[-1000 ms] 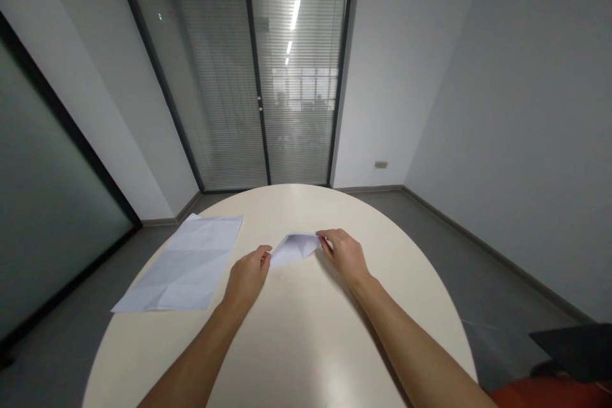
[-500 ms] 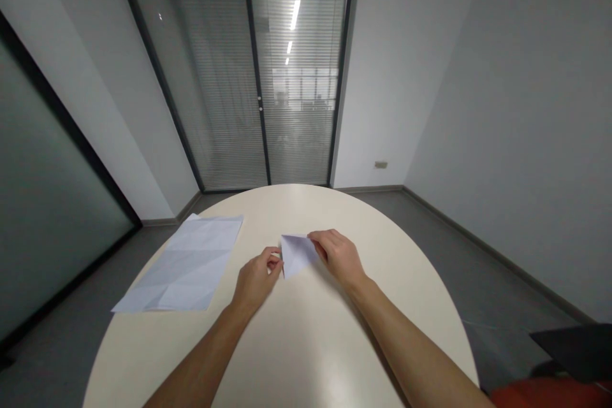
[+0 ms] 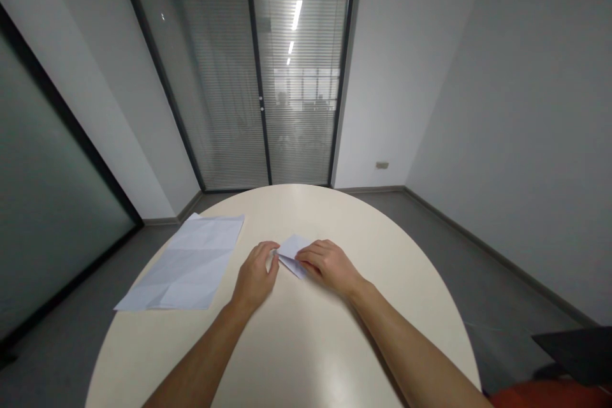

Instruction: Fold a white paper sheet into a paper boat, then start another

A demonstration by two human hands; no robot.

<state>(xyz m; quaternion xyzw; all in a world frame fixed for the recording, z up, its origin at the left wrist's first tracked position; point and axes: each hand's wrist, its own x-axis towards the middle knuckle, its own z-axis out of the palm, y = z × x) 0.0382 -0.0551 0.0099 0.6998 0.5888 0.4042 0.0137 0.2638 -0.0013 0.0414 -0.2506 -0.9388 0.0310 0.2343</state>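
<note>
A small folded sheet of paper (image 3: pixel 292 247), pale bluish white, is between my two hands just above the middle of the table. One flap of it stands partly raised along a crease. My left hand (image 3: pixel 257 274) pinches its left corner between thumb and fingers. From the right, my right hand (image 3: pixel 327 262) grips the near right part, its fingers curled over the paper and hiding that side. Off to the left lie large creased sheets of white paper (image 3: pixel 191 261), apart from both hands.
The round cream table (image 3: pixel 272 344) fills the foreground. Behind it stands a glass door with blinds (image 3: pixel 301 140). A red and black object, perhaps a chair (image 3: pixel 540 392), is at the lower right. A wall socket (image 3: pixel 382 165) sits low on the far wall.
The small paper's top flap has been brought down toward me, and its outline differs. My right hand has moved left and slightly down with it; my left hand has shifted slightly left.
</note>
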